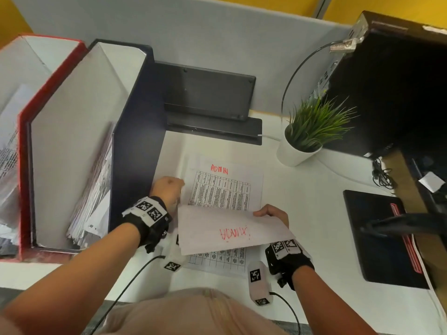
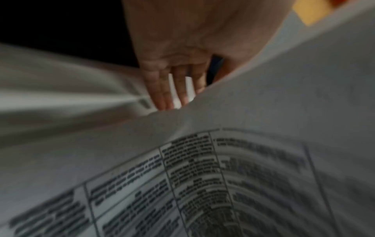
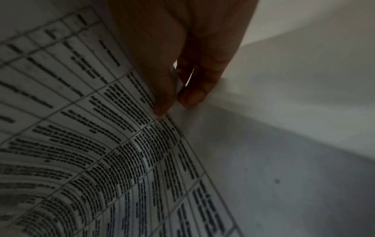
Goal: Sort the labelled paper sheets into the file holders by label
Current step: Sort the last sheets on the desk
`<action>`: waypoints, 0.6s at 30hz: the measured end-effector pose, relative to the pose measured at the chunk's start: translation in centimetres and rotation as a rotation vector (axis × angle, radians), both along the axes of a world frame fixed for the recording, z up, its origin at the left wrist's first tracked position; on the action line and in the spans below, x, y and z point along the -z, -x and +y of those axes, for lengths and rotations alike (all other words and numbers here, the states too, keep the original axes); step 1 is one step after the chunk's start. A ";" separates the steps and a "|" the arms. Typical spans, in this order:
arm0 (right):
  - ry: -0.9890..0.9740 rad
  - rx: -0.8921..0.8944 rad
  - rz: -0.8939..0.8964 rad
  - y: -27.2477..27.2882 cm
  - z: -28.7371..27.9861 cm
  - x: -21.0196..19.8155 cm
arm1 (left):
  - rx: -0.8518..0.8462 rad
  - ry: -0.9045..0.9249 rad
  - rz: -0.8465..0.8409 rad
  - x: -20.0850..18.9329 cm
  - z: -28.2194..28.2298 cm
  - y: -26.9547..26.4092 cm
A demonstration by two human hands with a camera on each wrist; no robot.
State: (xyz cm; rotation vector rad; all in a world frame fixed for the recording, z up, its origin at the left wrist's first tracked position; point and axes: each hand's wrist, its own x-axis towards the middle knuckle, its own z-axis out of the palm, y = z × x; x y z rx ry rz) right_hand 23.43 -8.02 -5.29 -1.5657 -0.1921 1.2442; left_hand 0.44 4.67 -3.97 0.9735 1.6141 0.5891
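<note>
Two hands share one lifted sheet (image 1: 212,223): the left hand (image 1: 168,189) and the right hand (image 1: 273,213) each pinch a far corner. Its red-labelled end points toward the person, and its long axis runs front to back. An ADMIN stack (image 1: 222,189) lies beneath the hands on the worktop (image 1: 302,189). Two file holders, red (image 1: 24,117) and dark (image 1: 135,131), stand left of the left hand.

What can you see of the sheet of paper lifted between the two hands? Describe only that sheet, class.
The lifted sheet is thin white paper, bowed, its back up with red lettering showing through reversed; a printed table covers its underside. The right hand pinches its right edge; the left hand meets its left edge, grip unclear. It hangs over the ADMIN sheet on the desk.
</note>
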 end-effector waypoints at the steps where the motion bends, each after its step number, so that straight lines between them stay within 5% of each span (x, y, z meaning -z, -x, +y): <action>1: -0.007 0.016 0.042 0.0 -0.1 0.0 | 0.055 0.024 0.076 0.5 0.4 0.2; 10: -0.081 0.081 0.066 0.6 0.4 0.2 | 0.143 -0.161 0.298 1.5 0.1 -0.1; 14: -0.134 0.053 -0.080 0.7 0.7 0.0 | 0.224 -0.225 0.356 1.4 -0.3 0.1; 18: -0.099 -0.110 -0.407 0.8 0.2 0.4 | 0.236 -0.405 0.324 0.7 -1.6 -0.1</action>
